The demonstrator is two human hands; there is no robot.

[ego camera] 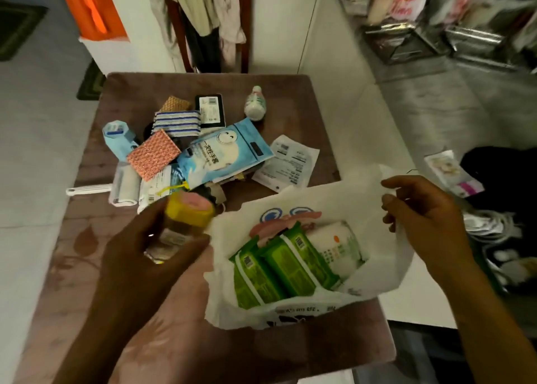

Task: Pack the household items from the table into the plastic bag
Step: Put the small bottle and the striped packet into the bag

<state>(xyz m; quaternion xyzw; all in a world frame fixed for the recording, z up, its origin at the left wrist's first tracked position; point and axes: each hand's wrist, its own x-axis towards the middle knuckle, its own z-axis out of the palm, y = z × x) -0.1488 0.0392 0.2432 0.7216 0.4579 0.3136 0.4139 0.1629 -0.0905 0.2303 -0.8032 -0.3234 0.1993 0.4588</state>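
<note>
Left hand (151, 238) gripped clear jar (177, 232) with yellow lid, just beside plastic bag (290, 314) mouth, above worktop (87, 253) near edge. Right hand (421, 209) pinched bag's far rim, holding mouth wide. Advice: keep rim lifted, lower jar upright into free gap beside green packs (276, 267). Counted in bag: three green packs, one white roll (340, 247). Loose pile remained mid-worktop: one blue pouch (223, 151), one white bottle (255, 103), two scrub pads seen.

White plastic bag (386, 270) with cartoon print, green packs (279, 270), yellow-capped clear jar (186, 224), blue-striped cloths (176, 123), mauve floral table (87, 238)
</note>
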